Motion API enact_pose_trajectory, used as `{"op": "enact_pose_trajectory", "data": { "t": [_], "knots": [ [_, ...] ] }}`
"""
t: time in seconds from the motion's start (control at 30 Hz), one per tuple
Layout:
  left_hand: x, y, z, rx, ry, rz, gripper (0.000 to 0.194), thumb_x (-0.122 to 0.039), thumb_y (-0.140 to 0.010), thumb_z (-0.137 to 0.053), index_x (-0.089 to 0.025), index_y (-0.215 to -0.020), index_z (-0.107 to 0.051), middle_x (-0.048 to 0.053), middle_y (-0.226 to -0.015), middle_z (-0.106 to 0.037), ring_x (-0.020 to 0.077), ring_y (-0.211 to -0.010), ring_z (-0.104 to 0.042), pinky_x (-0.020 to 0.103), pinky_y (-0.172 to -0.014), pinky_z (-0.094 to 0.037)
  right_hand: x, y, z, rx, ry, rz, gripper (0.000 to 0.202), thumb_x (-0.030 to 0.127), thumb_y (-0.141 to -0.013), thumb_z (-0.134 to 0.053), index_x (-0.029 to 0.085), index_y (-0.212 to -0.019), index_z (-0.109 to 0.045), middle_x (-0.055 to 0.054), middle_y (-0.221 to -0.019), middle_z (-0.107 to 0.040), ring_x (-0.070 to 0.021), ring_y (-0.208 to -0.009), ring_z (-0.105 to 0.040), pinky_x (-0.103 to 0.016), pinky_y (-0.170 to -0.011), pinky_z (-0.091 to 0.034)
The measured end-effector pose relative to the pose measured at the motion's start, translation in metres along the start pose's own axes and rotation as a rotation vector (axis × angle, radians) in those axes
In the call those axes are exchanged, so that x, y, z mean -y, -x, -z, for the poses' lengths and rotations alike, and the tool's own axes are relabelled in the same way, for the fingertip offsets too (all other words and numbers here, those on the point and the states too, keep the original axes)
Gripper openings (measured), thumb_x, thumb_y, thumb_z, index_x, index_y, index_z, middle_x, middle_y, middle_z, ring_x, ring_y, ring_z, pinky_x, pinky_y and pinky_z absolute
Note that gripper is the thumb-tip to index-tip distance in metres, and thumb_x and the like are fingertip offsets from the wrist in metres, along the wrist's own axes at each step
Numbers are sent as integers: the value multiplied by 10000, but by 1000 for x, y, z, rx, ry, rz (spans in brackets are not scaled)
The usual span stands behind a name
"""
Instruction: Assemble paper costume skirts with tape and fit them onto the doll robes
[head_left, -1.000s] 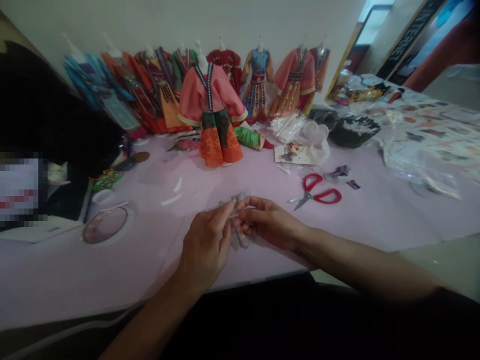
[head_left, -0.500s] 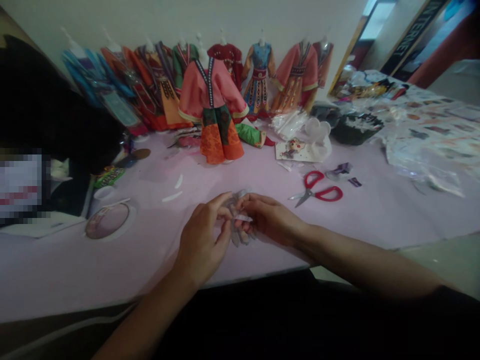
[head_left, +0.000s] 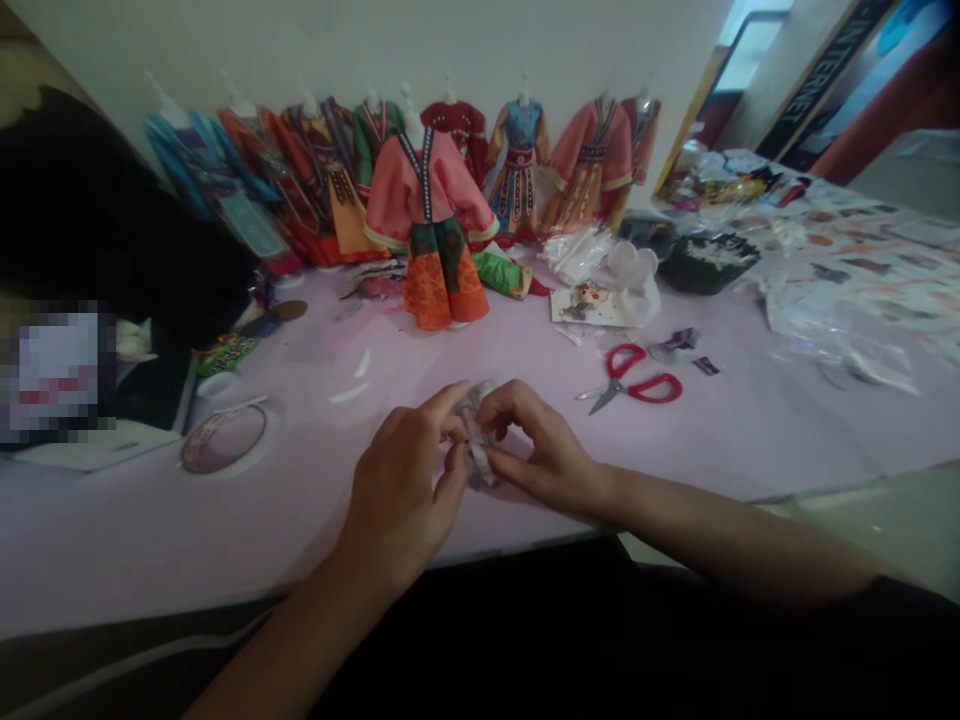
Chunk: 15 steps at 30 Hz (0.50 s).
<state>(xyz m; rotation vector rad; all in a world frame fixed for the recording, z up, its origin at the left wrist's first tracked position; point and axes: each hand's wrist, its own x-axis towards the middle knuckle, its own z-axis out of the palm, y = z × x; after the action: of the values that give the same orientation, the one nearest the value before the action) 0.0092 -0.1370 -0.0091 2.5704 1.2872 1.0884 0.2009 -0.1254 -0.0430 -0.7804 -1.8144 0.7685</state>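
Between my two hands, just above the table's front part, is a small pale grey-white piece, thin and folded-looking; its exact kind is too blurred to tell. My left hand pinches its left side with thumb and fingers. From the right, the curled fingers and thumb of my right hand close on the same piece. Red-handled scissors lie partly open to the right of my hands, with small purple scraps beyond them. A roll of tape lies on the left.
Several dolls in colourful robes line the wall; one in a pink top stands in front. Clear plastic packets, a card and a dark bowl sit at the back right. A green wrapper lies at left.
My right hand's fingers have shifted and arched higher over the pale piece, with the thumb now against its lower side. My left hand keeps its pinch. The view has moved slightly.
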Motion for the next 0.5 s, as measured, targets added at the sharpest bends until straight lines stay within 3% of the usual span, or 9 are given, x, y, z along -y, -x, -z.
{"op": "enact_pose_trajectory", "data": {
  "t": [0.13, 0.27, 0.37, 0.5],
  "knots": [
    [0, -1, -1, 35, -19, -3, 571, -94, -900, -581, -234, -1431, -424, 1, -952, -708, 188, -918, -664, 338, -856, -570, 2, 1, 1, -14, 18, 110, 172, 135, -897, -654, 216, -1010, -552, -25, -936, -572, -144, -845, -537, -279, -746, -492],
    [-2, -2, -1, 29, -12, -18, 564, -88, -890, -592, -228, -1415, -440, 8, -963, -710, 190, -923, -664, 336, -857, -569, 6, -1, 1, 5, 29, 103, 70, 167, -944, -622, 210, -982, -582, -30, -921, -601, -148, -857, -565, -294, -768, -491],
    [-2, -1, -1, 36, 35, 21, 570, -90, -889, -598, -248, -1413, -442, 1, -972, -714, 183, -931, -672, 340, -874, -568, 5, -3, 2, 34, -94, -51, 29, 209, -958, -618, 198, -937, -601, -16, -864, -614, -134, -796, -584, -298, -750, -486],
    [3, -2, 0, 50, 141, 141, 553, -139, -899, -615, -265, -1406, -435, -10, -984, -721, 156, -881, -668, 322, -837, -577, -6, -7, 11, 28, -322, -310, 117, 279, -935, -654, 185, -895, -597, -7, -833, -633, -122, -750, -596, -296, -737, -490]
  ]
}}
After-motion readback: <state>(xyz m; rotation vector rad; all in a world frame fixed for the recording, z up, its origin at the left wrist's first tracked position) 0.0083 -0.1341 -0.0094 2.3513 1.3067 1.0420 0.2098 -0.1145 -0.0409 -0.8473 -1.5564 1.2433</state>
